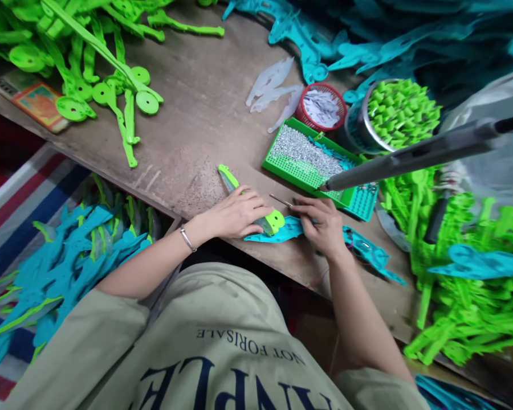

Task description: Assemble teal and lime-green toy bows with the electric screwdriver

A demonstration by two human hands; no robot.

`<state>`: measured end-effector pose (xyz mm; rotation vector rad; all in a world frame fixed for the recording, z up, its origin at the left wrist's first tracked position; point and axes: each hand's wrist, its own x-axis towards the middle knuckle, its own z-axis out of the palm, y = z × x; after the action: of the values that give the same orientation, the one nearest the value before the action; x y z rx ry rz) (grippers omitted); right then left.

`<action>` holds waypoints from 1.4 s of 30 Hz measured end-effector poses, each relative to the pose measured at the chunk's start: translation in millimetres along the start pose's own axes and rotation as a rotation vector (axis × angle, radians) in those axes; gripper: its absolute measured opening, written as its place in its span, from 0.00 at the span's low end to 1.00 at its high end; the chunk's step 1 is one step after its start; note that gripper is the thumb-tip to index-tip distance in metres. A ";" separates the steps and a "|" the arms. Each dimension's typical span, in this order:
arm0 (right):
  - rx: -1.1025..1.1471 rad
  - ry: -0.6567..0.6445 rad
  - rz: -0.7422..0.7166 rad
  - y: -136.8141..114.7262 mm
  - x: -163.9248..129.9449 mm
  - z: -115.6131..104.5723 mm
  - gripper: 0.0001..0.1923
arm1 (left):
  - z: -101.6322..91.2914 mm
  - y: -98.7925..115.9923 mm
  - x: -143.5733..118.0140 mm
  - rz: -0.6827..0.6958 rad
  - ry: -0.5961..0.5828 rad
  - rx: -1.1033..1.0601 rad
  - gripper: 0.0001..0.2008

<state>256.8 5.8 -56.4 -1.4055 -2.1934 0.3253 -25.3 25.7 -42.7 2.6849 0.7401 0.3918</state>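
Curling over a bright green plastic part (275, 222), the left hand (242, 211) holds it by the brown table's (188, 108) near edge, its right end over a blue plastic piece (287, 230). The right hand (324, 224) pinches a thin metal rod (281, 200). I see a green tray (287, 175) of tiny silver bits (299, 147) farther back.

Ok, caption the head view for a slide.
Left hand holds a green part, right hand a thin rod, near a tray.
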 end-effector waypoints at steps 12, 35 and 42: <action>0.191 -0.016 -0.004 -40.3 -19.3 8.3 0.10 | 1.0 -10.7 0.0 0.023 -0.076 -0.022 0.22; 0.783 0.597 0.299 -20.9 80.7 -30.8 0.23 | 22.3 35.6 -35.4 -0.464 0.528 -0.204 0.23; 0.830 0.678 0.155 -29.3 107.8 -31.9 0.34 | 32.3 71.7 -44.5 -0.887 0.466 -0.855 0.14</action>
<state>215.2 87.5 14.9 -0.9920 -1.1793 0.6151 -19.2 -64.0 -52.5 1.3106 1.3870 0.8408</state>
